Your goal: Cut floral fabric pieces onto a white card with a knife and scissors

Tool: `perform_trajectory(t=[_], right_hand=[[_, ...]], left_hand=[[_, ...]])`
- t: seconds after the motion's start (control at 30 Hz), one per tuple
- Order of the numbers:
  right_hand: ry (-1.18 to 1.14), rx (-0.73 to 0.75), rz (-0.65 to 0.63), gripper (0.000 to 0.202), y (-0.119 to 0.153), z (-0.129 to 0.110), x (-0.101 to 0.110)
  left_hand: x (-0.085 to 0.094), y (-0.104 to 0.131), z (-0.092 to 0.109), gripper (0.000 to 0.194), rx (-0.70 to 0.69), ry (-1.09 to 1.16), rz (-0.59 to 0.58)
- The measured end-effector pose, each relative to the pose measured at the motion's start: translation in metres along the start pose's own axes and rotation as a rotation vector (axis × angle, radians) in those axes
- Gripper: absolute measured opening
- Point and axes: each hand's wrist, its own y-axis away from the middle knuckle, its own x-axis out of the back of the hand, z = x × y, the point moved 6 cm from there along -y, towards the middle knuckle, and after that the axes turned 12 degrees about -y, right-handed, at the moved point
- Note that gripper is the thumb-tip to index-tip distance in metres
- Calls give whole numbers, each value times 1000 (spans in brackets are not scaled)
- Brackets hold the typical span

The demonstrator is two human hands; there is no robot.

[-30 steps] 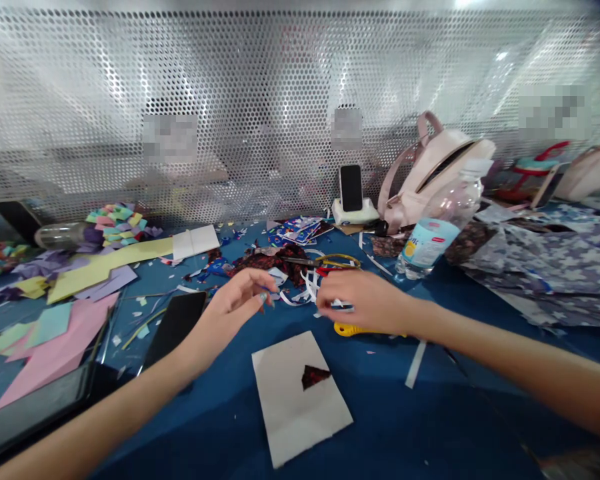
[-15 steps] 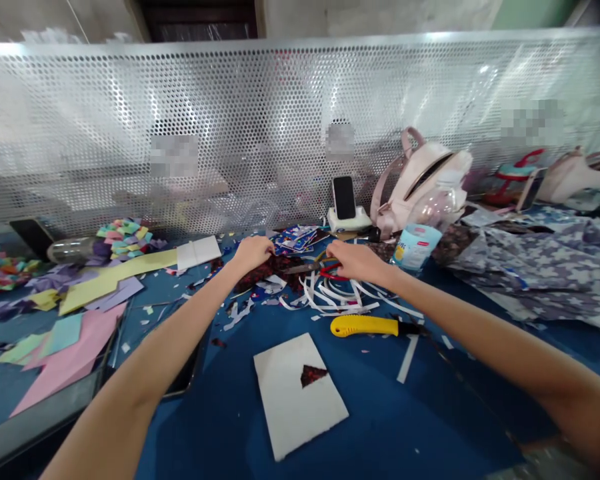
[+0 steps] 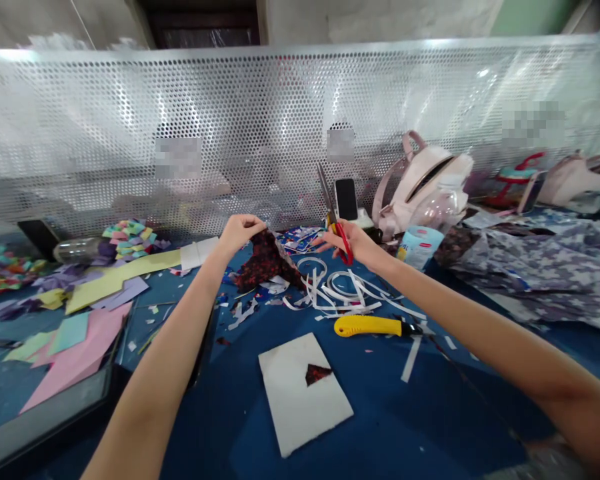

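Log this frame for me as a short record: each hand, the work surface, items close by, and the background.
left hand: pinching a raised dark sheet; cloth or paper, cannot tell
right hand: holding scissors, blades pointing up
work surface: blue tabletop
in front: white card with a dark scrap on it
nearby: yellow-handled knife lying flat; white strips in a loose tangle
behind: phone propped upright; backpack; perforated metal screen

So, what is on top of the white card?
One dark scrap with red patches lies on the white card, by its right edge; the surface beneath the scrap is covered.
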Motion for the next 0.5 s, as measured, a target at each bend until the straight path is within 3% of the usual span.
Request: perform_trajectory(t=[0.13, 0.23, 0.33, 0.5], right_hand=[[-114, 25, 69, 49, -21, 4, -45], [-105, 62, 135, 40, -48, 10, -68], [-81, 94, 188, 25, -71, 9, -72], [-89, 148, 206, 23, -82, -3, -53]], left_hand=[[0, 3, 8, 33, 20, 73, 18], [0, 4, 13, 33, 16, 120, 27], [6, 8, 17, 33, -4, 168, 21], [15, 16, 24, 31, -70, 222, -46]])
